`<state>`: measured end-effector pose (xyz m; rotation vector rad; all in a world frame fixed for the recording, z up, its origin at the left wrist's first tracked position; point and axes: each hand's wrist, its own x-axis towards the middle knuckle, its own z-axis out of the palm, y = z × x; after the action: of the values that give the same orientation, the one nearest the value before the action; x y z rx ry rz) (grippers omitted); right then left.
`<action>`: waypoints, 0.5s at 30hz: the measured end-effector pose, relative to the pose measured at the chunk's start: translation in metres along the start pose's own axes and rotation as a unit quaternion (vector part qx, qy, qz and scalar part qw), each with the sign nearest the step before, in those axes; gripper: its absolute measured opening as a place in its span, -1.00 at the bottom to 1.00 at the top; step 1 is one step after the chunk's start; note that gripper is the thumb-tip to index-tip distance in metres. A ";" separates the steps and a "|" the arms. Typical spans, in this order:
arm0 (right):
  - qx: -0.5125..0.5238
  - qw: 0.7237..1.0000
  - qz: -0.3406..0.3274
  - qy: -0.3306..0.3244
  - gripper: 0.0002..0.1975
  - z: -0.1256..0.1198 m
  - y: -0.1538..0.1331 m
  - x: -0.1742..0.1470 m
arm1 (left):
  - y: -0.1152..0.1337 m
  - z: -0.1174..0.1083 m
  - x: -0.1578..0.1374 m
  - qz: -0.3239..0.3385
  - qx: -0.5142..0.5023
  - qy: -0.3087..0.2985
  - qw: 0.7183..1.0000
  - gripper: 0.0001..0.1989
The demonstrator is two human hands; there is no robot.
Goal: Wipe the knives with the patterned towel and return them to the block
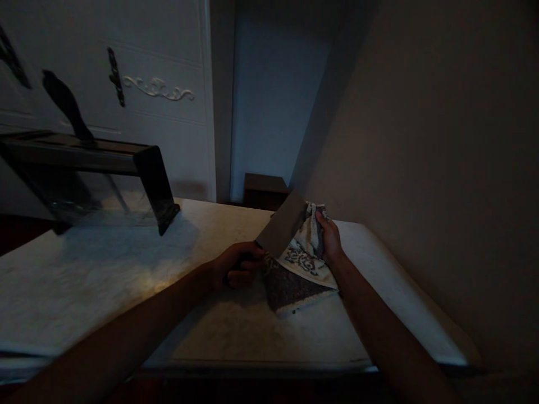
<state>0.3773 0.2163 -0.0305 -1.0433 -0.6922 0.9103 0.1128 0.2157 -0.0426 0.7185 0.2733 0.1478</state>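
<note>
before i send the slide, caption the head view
Left hand gripping a cleaver, right hand holding a patterned cloth beside it, clear-sided knife block off to the left.

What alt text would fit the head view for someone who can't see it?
Left hand grips a cleaver; right hand holds a patterned cloth beside it, at a pale table. A knife block stands at the left, with white doors behind.

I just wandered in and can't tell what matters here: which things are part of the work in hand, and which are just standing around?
In use:
broad-bladed knife, its handle in the left hand
patterned cloth, gripped by the right hand beside the blade
table, under the cloth

Not in use:
clear-sided rack, with a dark handle sticking up
brown box beyond the table
</note>
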 end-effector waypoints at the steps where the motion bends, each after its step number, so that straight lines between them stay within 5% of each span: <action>1: 0.003 1.000 0.009 -0.007 -0.66 0.002 -0.001 -0.004 | 0.000 0.001 0.000 0.011 0.000 0.003 1.000 -0.65; 15: -0.024 0.990 0.089 -0.104 -0.63 0.009 -0.005 -0.022 | 0.002 0.007 0.001 0.022 0.041 -0.018 0.999 -0.57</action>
<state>0.3609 0.1994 -0.0244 -1.0741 -0.8066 1.1737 0.1157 0.2130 -0.0371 0.8080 0.2310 0.1657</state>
